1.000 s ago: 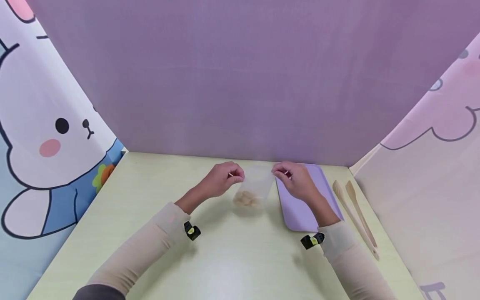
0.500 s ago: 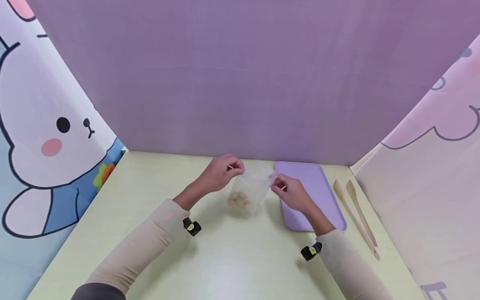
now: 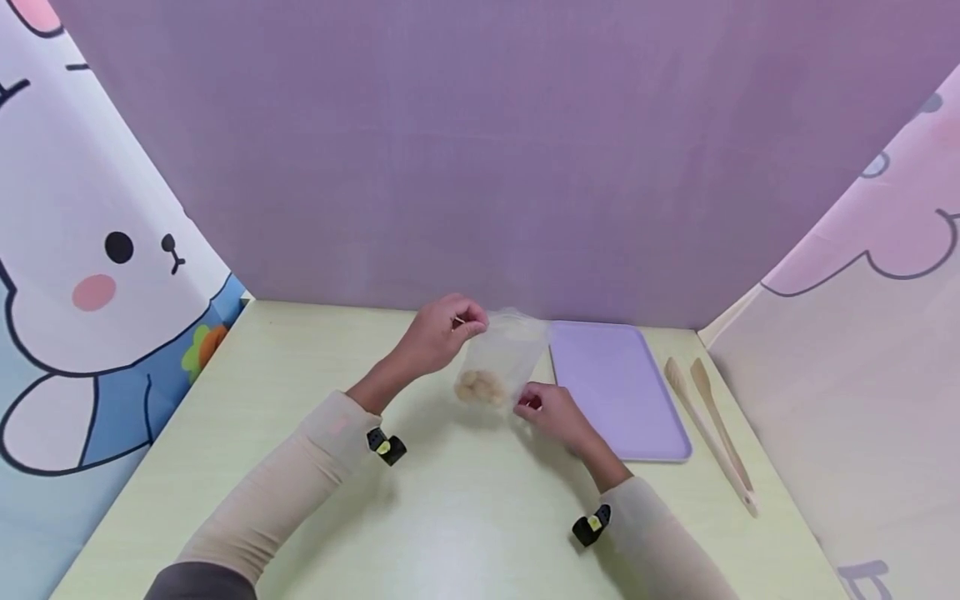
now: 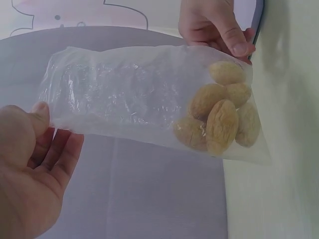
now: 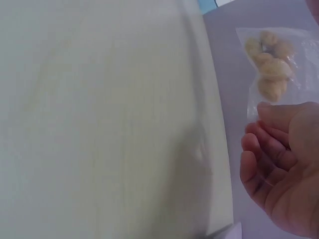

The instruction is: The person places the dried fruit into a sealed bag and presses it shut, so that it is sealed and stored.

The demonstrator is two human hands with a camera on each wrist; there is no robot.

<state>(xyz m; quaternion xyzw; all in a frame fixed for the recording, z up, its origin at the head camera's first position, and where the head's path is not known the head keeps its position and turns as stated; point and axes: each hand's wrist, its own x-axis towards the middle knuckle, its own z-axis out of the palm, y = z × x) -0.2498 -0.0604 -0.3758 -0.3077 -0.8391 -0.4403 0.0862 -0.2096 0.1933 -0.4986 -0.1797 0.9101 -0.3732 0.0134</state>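
A clear plastic bag hangs above the table between my hands. Several tan, oval, nut-like pieces with wrinkled surfaces lie bunched at its bottom end. With thumb and fingers, my left hand pinches the bag's upper left corner. My right hand is lower, at the bag's bottom right corner; in the right wrist view its thumb and fingertips pinch the film just beside the pieces. The upper right part of the bag hangs loose.
A flat lilac tray lies behind and right of my right hand. Two wooden utensils, a spoon-like one and a flatter one, lie along the right side. A purple wall stands behind the table.
My right hand has let go of the bag's top right corner and moved down to its bottom right corner. My left hand has risen slightly, still pinching the top left.
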